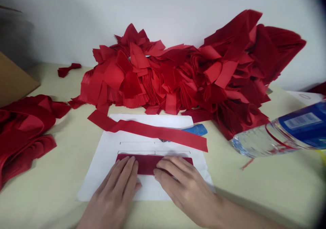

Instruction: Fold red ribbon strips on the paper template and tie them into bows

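A dark red velvet ribbon (146, 165) lies folded into a flat band across a white paper sheet (102, 174), just below the sheet's ruled lines. My left hand (118, 183) rests on the band's left end, fingers stretched flat over it and thumb off its lower edge. On the right end, my right hand (187, 185) has its fingers bent over the ribbon, with red fabric showing between fingers and thumb. Above the ruled lines a loose red strip (147, 129) lies slantwise over the paper, partly covering a blue-handled tool (197, 129) whose other end is mostly hidden.
A big heap of red ribbon pieces (163, 76) stands against the wall. More red fabric (28, 123) is bunched at left, near a cardboard box (15, 76). A small red bow-shaped piece (68, 69) lies behind. At right lies a clear bottle (275, 137) with a blue label.
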Motion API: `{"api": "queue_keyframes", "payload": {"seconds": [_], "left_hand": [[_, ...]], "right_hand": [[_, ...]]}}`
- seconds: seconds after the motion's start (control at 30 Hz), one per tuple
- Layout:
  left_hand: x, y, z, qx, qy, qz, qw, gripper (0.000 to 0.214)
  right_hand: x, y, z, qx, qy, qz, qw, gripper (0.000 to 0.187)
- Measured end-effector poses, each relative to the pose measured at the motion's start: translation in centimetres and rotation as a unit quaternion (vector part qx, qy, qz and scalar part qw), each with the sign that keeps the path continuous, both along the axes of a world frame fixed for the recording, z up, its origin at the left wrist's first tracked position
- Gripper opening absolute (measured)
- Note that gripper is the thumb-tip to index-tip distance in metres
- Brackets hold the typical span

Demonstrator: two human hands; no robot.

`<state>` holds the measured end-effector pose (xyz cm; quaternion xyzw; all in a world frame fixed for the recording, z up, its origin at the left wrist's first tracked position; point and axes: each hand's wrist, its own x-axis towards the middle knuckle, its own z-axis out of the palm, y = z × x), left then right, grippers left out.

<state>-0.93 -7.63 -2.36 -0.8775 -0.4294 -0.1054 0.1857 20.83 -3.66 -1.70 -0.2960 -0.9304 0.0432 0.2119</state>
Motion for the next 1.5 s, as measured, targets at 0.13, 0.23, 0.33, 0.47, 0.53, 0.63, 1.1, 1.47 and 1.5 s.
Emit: {"api": "queue_keyframes", "payload": {"seconds": [0.13, 0.23, 0.33, 0.47, 0.53, 0.63, 1.1, 1.47, 1.5], "left_hand": [[1.1, -0.2, 0.4, -0.010, -0.030, 0.002, 1.000, 0.056], [1.4, -0.3, 0.3, -0.016, -0.024, -0.009, 1.000, 0.062], [1.2, -0.4, -0.2, -0.014, -0.008, -0.007, 1.000, 0.065], [1.1, -0.5, -0.6, -0.009, -0.001, 0.002, 1.000, 0.068], [1.2, -0.5, -0.7, -0.005, 0.001, 0.009, 1.000, 0.067], [1.3, -0.6, -0.8, -0.001, 0.004, 0.014, 1.000, 0.064], [1.3, -0.7, -0.9, 0.001, -0.008, 0.014, 1.000, 0.061], [1.4, -0.6, -0.7, -0.002, -0.012, 0.020, 1.000, 0.056], [1.4, -0.6, -0.7, -0.001, -0.011, 0.020, 1.000, 0.056]], "right_hand": [[-0.1, -0.2, 0.3, 0.035, -0.018, 0.006, 0.999, 0.025], [-0.1, -0.6, 0.5, 0.066, -0.030, 0.003, 0.997, 0.030], [0.8, -1.0, 0.6, 0.082, -0.033, -0.008, 0.996, 0.030], [3.7, -1.6, 0.8, 0.087, -0.037, -0.043, 0.995, 0.030], [5.2, -1.7, 0.9, 0.093, -0.029, -0.071, 0.993, 0.028], [6.4, -1.6, 1.2, 0.100, -0.008, -0.101, 0.990, 0.026], [6.5, -1.3, 0.9, 0.093, 0.031, -0.111, 0.989, 0.021], [6.2, -1.0, 1.7, 0.051, 0.079, -0.111, 0.989, 0.011], [5.9, -0.9, 2.0, 0.042, 0.086, -0.110, 0.989, 0.009]]}}
